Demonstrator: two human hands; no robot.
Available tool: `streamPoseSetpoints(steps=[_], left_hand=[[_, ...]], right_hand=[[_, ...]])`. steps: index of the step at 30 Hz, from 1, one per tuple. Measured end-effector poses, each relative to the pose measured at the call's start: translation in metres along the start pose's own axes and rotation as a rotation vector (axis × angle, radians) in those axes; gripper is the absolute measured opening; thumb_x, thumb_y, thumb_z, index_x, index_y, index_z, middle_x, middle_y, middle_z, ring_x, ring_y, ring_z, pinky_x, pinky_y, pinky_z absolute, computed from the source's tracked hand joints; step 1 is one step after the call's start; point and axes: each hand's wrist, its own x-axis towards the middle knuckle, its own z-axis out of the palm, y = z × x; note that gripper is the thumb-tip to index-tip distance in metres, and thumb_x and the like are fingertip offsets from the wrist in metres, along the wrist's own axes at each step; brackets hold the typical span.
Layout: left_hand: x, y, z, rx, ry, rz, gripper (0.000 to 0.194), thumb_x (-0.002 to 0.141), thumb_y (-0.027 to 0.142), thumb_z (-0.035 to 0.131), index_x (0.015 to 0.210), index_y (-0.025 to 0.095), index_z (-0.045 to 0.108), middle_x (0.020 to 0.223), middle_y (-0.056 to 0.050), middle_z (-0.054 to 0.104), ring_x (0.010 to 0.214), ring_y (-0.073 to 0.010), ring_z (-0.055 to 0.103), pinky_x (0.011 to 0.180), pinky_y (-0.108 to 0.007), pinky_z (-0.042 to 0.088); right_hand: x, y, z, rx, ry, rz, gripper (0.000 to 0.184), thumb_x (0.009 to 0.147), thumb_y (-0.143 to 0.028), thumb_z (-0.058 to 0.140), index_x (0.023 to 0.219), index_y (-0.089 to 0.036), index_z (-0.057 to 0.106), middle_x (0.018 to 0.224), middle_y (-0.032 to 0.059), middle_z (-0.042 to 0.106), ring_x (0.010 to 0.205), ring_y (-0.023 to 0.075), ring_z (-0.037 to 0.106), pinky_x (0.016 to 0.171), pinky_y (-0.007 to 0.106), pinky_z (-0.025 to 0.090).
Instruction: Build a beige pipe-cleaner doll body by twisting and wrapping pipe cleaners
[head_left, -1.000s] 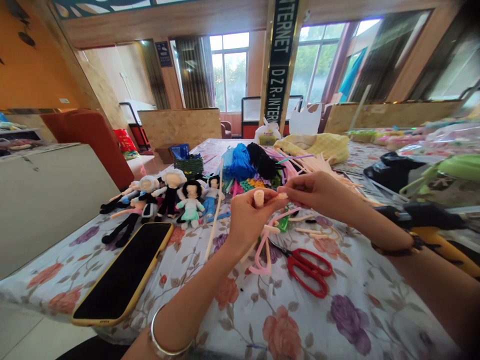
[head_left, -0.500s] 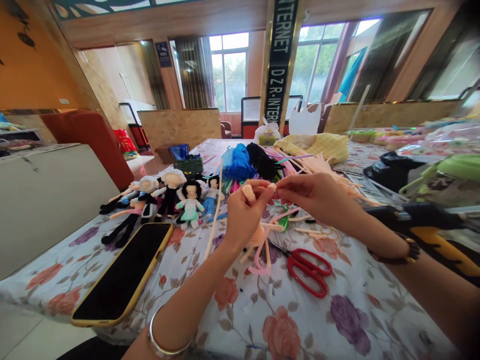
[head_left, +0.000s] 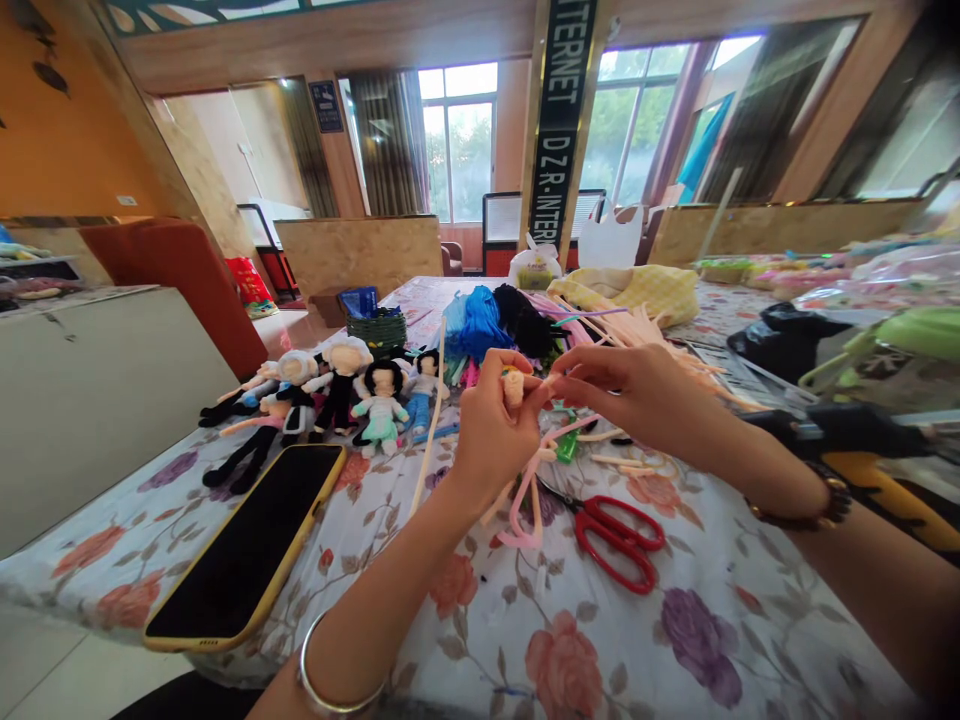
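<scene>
In the head view, my left hand [head_left: 501, 425] is closed around a peach coil of chenille stem [head_left: 513, 388], whose rounded end sticks up between the fingers. My right hand [head_left: 622, 392] pinches at the same piece, its fingertips meeting the left thumb and forefinger. The part between the fingertips is mostly covered. Below the hands, a bent pink chenille stem [head_left: 517, 530] lies on the cloth. Red-handled scissors [head_left: 619, 540] rest beside it, below my right hand. A small green object [head_left: 568, 445] shows under the fingers.
Several chenille dolls [head_left: 379, 405] lie at the left, above a phone [head_left: 247, 550] in a yellow case. Blue chenille stems [head_left: 480, 322], a black bundle [head_left: 521, 320] and peach stems [head_left: 637, 335] are piled behind the hands. A black plastic bag [head_left: 784, 340] sits at the right.
My left hand has shifted slightly right and turned, so the coil's end now points more upright. My right hand stays at the piece, its wrist moved slightly right.
</scene>
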Motion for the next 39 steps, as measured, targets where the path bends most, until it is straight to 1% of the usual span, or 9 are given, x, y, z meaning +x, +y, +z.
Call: streamPoseSetpoints(steps=[5,10,13,19,26,29,32,35,39], left_hand=[[-0.004,0.001,-0.001,0.234,-0.005,0.116,0.016,0.081,0.025,0.056,0.087,0.023,0.041,0.069,0.000,0.065,0.061,-0.0145,0.064,0.054,-0.021,0.039],[-0.009,-0.001,0.001,0.346,0.064,0.199,0.014,0.081,0.021,0.055,0.086,0.024,0.041,0.072,0.000,0.065,0.064,-0.0154,0.065,0.056,-0.022,0.040],[-0.011,-0.005,0.002,0.392,0.046,0.244,0.015,0.081,0.014,0.051,0.087,0.024,0.042,0.077,-0.001,0.065,0.071,-0.0158,0.066,0.060,-0.022,0.042],[-0.012,-0.012,0.002,0.439,0.002,0.406,0.027,0.073,0.001,0.046,0.089,0.023,0.042,0.078,-0.001,0.062,0.074,-0.0149,0.063,0.064,-0.021,0.044],[-0.011,-0.019,0.003,0.508,0.034,0.548,0.021,0.078,0.005,0.043,0.088,0.022,0.041,0.069,0.002,0.057,0.067,-0.0139,0.061,0.058,-0.021,0.043],[-0.011,-0.019,0.003,0.484,0.018,0.521,0.019,0.080,0.007,0.044,0.088,0.023,0.040,0.072,0.001,0.059,0.068,-0.0137,0.063,0.058,-0.021,0.043],[-0.009,-0.017,0.002,0.428,0.051,0.394,0.016,0.081,0.011,0.048,0.088,0.023,0.040,0.075,0.001,0.063,0.068,-0.0137,0.064,0.057,-0.021,0.043],[-0.006,-0.013,0.003,0.336,0.091,0.261,0.014,0.081,0.018,0.054,0.087,0.022,0.042,0.071,0.002,0.064,0.061,-0.0128,0.064,0.055,-0.020,0.042],[-0.003,-0.011,0.004,0.154,0.065,0.138,0.016,0.081,0.024,0.058,0.094,0.020,0.051,0.070,0.001,0.066,0.062,-0.0113,0.062,0.059,-0.021,0.044]], right_hand=[[0.001,0.002,0.001,0.027,0.006,-0.053,0.015,0.081,-0.033,0.057,0.075,-0.022,0.067,0.068,-0.0004,0.069,0.059,0.0139,0.062,0.059,0.026,0.050],[0.002,0.005,0.001,-0.056,0.005,-0.116,0.014,0.082,-0.028,0.055,0.076,-0.021,0.066,0.069,0.0003,0.067,0.060,0.0138,0.061,0.057,0.026,0.046],[0.002,0.004,0.000,-0.110,-0.027,-0.155,0.013,0.082,-0.024,0.054,0.075,-0.021,0.065,0.066,0.0000,0.066,0.059,0.0141,0.060,0.056,0.026,0.042],[0.000,0.002,0.006,-0.067,0.008,-0.091,0.013,0.078,-0.017,0.053,0.071,-0.019,0.064,0.066,0.0015,0.065,0.059,0.0143,0.058,0.056,0.026,0.040],[0.000,0.004,0.011,-0.052,0.012,-0.090,0.012,0.076,-0.014,0.055,0.068,-0.016,0.064,0.061,0.0000,0.061,0.056,0.0118,0.052,0.053,0.025,0.036],[0.000,0.007,0.014,-0.014,0.011,-0.058,0.012,0.076,-0.014,0.055,0.068,-0.016,0.064,0.062,0.0004,0.061,0.057,0.0122,0.052,0.053,0.025,0.037],[0.002,0.013,0.016,0.099,-0.005,-0.004,0.011,0.077,-0.022,0.057,0.070,-0.017,0.063,0.064,0.0007,0.063,0.059,0.0129,0.055,0.054,0.025,0.041],[0.005,0.019,0.016,0.258,-0.023,0.060,0.014,0.076,-0.032,0.061,0.073,-0.018,0.064,0.067,0.0010,0.064,0.062,0.0142,0.059,0.057,0.026,0.046],[0.008,0.022,0.015,0.424,-0.001,0.135,0.016,0.069,-0.035,0.068,0.074,-0.019,0.066,0.072,0.0022,0.069,0.069,0.0168,0.064,0.066,0.029,0.052]])
